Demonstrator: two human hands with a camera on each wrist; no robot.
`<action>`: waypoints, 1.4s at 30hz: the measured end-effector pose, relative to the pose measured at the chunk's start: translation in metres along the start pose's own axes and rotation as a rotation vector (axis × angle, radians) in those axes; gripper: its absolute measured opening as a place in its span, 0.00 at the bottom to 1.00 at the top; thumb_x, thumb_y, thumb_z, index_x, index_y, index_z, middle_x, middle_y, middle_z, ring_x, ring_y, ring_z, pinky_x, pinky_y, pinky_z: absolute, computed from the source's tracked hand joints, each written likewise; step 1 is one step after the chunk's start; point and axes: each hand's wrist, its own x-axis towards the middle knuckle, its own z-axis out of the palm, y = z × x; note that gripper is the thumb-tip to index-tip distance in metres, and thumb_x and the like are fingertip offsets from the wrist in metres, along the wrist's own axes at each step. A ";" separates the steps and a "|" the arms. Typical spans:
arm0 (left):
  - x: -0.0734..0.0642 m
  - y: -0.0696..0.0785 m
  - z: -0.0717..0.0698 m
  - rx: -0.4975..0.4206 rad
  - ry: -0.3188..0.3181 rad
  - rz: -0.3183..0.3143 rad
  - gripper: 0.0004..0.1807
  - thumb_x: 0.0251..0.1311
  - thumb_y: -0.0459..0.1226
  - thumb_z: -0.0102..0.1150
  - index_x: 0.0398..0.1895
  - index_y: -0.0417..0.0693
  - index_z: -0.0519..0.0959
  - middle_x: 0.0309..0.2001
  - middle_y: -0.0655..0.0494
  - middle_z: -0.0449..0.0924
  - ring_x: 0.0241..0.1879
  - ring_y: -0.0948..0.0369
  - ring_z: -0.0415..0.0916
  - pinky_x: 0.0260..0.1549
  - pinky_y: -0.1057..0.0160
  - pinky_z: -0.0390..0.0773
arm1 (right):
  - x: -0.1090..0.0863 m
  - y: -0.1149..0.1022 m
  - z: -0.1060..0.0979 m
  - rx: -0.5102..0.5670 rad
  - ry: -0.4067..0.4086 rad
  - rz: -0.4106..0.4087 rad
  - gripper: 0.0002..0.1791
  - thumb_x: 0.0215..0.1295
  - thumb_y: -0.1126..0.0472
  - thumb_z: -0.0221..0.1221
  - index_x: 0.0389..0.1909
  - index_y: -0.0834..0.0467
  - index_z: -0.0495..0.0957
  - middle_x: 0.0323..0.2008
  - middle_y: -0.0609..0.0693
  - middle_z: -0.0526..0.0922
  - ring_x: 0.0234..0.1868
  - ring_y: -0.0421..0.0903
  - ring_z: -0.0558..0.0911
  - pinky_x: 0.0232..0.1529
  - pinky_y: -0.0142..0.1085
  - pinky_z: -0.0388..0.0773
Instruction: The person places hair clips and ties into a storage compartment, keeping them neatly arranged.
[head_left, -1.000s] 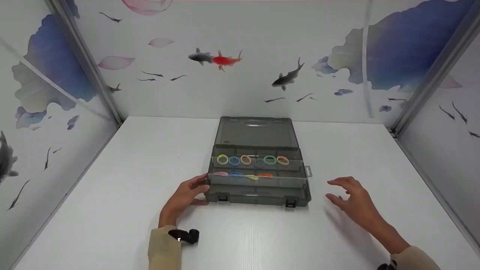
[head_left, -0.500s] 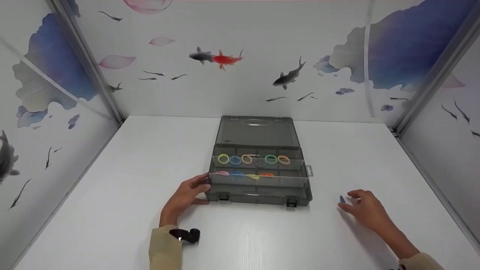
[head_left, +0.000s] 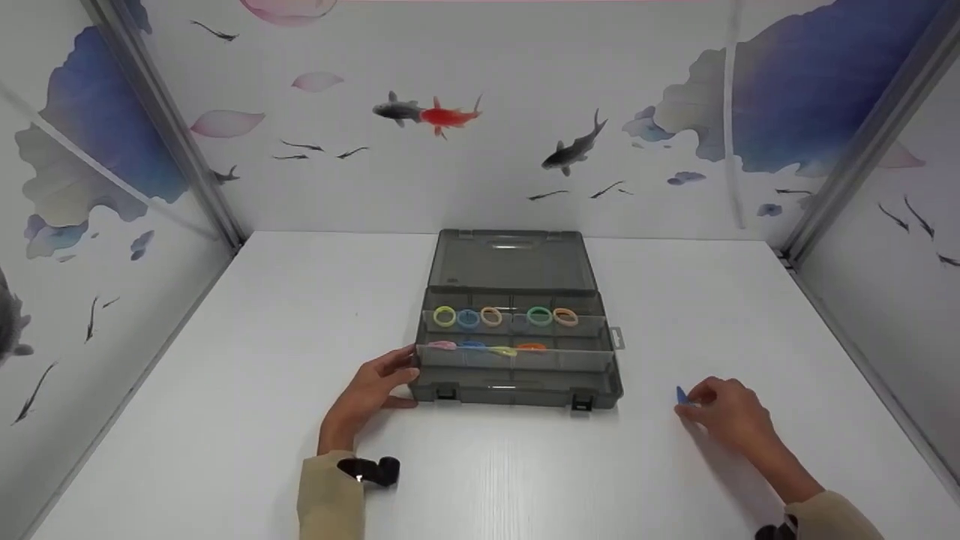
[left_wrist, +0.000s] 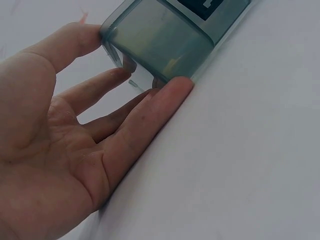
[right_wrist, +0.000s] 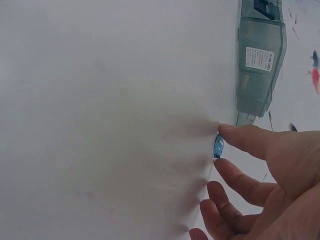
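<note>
A grey see-through compartment box [head_left: 517, 394] stands on the white table with its lid [head_left: 514, 260] tipped back. My left hand [head_left: 367, 390] holds the box by its left front corner; in the left wrist view its fingertips meet that corner [left_wrist: 165, 40]. To the right of the box, my right hand [head_left: 731, 412] pinches a small, tapered blue piece [head_left: 682, 395] close over the table. The right wrist view has this shiny blue piece [right_wrist: 218, 146] between thumb and index finger. Along the box's back divider stand coloured rings, among them a yellow ring [head_left: 444, 316] and a green ring [head_left: 539, 316].
In the box's middle row lie several small coloured pieces, including a pink piece [head_left: 442, 346] and an orange piece [head_left: 532, 347]. The front row [head_left: 517, 376] borders two dark latches. White panels painted with fish [head_left: 450, 117] enclose the table [head_left: 315, 292] at the back and sides.
My right hand has moved back and right from beside the box, lowered to the table, and closed thumb and finger on the blue piece. The left hand has stayed at the corner.
</note>
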 end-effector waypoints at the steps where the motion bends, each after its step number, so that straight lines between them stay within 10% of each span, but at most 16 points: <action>1: -0.001 0.000 0.000 -0.001 0.001 0.000 0.34 0.68 0.39 0.61 0.76 0.47 0.63 0.75 0.39 0.61 0.73 0.40 0.62 0.50 0.50 0.87 | 0.000 0.000 0.001 0.001 0.004 -0.007 0.19 0.63 0.53 0.66 0.44 0.66 0.80 0.41 0.62 0.81 0.37 0.51 0.77 0.29 0.35 0.72; 25: -0.003 0.002 0.000 -0.004 0.005 0.004 0.34 0.69 0.39 0.60 0.76 0.46 0.63 0.75 0.38 0.61 0.73 0.40 0.62 0.50 0.50 0.87 | 0.019 -0.007 0.005 0.033 0.059 -0.030 0.11 0.63 0.62 0.61 0.37 0.69 0.82 0.31 0.58 0.84 0.30 0.48 0.77 0.26 0.34 0.74; 42: 0.001 -0.001 -0.001 0.001 0.002 0.013 0.33 0.69 0.39 0.60 0.76 0.46 0.63 0.74 0.37 0.62 0.72 0.40 0.63 0.49 0.50 0.87 | 0.046 -0.049 -0.014 0.032 0.061 -0.116 0.15 0.64 0.58 0.64 0.42 0.67 0.84 0.51 0.69 0.79 0.46 0.59 0.77 0.37 0.42 0.77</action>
